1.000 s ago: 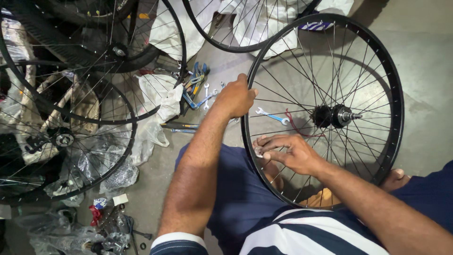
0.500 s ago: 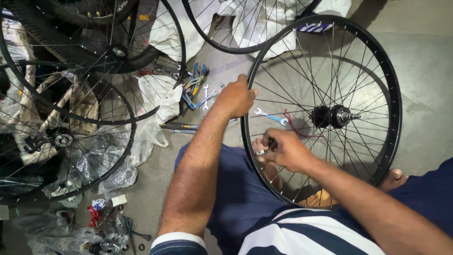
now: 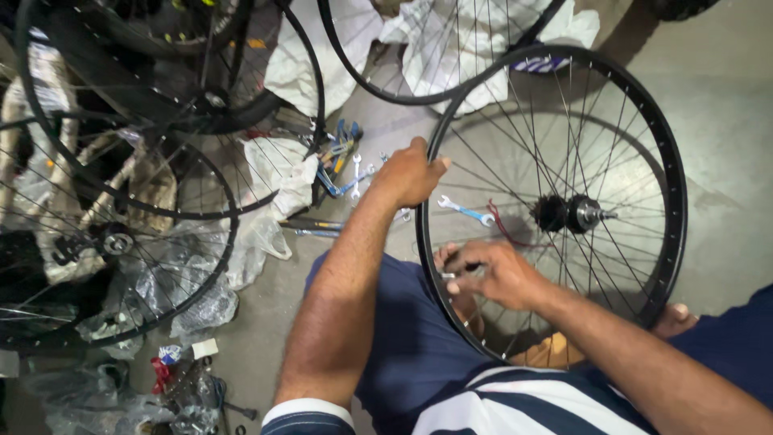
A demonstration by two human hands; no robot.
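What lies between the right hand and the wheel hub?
In the head view, only thin spokes cross between the right hand and the hub; a red wire shows on the floor behind.

Wheel [image 3: 555, 201] on lap; spanners [image 3: 342, 165] left; wheels [image 3: 121, 161] farther left.

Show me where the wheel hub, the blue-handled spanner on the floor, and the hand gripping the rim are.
wheel hub [image 3: 568, 213]: head view, on the dark hub body at the centre of the spokes.
blue-handled spanner [image 3: 467, 211]: head view, mid-shaft, seen through the spokes.
left hand [image 3: 411, 173]: head view, on the back of the hand gripping the rim.
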